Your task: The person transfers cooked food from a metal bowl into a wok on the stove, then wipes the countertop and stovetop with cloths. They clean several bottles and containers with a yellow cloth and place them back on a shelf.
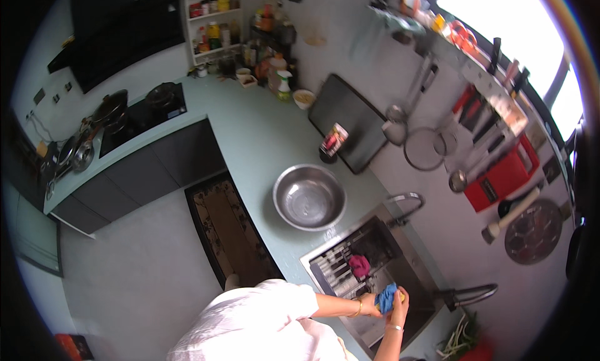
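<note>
Over the sink (424, 272) both hands are together on a crumpled blue cloth (386, 298). My left hand (370, 305), with a gold-coloured bangle at its wrist, grips the cloth from the left. On the other side my right hand (400, 307), wearing a pale band, holds it too. Small yellow parts show at the cloth's edges; what they belong to is mostly hidden. A crumpled magenta cloth (359, 266) lies in the sink by a slatted rack (335, 267), above and left of the hands. A large steel basin (310, 197) stands on the counter beyond the sink.
Two dark faucets (404, 215) (468, 295) rise along the sink's wall side. Green vegetables (461, 335) lie at the lower right. A dark tray (349, 122) leans on the wall, where ladles, knives and a red cutting board (501, 176) hang. A cooktop (140, 122) is at the left.
</note>
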Demonstrator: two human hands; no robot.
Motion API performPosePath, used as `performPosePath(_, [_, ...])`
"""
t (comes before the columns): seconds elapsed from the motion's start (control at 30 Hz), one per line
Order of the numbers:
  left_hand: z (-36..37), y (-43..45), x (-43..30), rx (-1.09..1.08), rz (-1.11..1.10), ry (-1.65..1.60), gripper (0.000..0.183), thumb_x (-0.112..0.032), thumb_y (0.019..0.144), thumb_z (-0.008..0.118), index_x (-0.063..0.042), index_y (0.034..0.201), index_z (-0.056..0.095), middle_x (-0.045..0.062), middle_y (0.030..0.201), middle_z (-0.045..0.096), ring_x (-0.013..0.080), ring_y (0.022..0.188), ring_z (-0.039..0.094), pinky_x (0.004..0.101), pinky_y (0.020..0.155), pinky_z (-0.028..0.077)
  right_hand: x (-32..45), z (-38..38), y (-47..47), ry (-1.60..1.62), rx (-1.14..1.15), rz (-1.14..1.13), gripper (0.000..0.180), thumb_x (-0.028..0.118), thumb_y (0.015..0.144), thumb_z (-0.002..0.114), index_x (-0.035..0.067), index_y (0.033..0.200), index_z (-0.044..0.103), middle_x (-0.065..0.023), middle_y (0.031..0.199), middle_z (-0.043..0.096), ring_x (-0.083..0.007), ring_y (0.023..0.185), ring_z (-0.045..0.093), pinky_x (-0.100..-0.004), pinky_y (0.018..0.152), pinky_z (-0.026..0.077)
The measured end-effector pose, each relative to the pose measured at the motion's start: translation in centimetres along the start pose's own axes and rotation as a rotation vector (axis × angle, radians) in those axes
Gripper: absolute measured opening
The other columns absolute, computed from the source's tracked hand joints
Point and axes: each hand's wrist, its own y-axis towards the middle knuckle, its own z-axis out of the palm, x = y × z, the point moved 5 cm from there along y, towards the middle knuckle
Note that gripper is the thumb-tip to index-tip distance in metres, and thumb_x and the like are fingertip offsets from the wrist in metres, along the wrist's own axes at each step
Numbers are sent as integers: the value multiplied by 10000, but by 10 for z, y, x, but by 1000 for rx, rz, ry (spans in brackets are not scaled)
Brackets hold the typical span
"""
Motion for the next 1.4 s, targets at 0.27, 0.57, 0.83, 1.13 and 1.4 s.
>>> performPosePath(0.27, [-239,-229,-28,97,276,-107,628,-345,731,729,-14,1183,445,72,1101,537,133,1031,502,278,891,406,22,281,-127,256,596,55,573,116,764,666,52,1266,396,-68,1178,522,-204,1072,525,-339,925,429])
performPosePath(0.57, [-511,-478,-6,-552,564,-621,567,-70,788,672,-72,1262,362,42,1169,493,144,1129,460,295,977,365,-5,637,-185,411,768,189,394,194,893,521,33,1238,420,-113,1139,533,-217,1045,532,-359,920,429])
performPosePath(0.83, [-699,-534,-41,-599,666,-1071,454,-151,797,679,-91,1196,471,55,1149,545,204,1056,542,367,908,450,-8,827,-194,-244,1002,-135,431,-42,752,615,29,1150,463,-45,1023,566,-141,954,553,-286,812,467])
performPosePath(1.13, [-943,-431,-103,-414,574,-1000,365,-119,839,599,-46,1181,495,106,1036,611,257,935,607,412,815,514,49,1006,-6,639,873,180,381,253,889,523,80,1220,451,-103,1082,594,-230,947,602,-378,775,526])
performPosePath(1.4, [-1185,-370,-176,-594,365,-545,395,-55,791,618,-28,1171,511,53,1077,586,171,984,568,326,888,450,130,1175,138,725,972,191,324,332,920,462,100,1140,519,-70,1059,581,-206,999,563,-387,920,437])
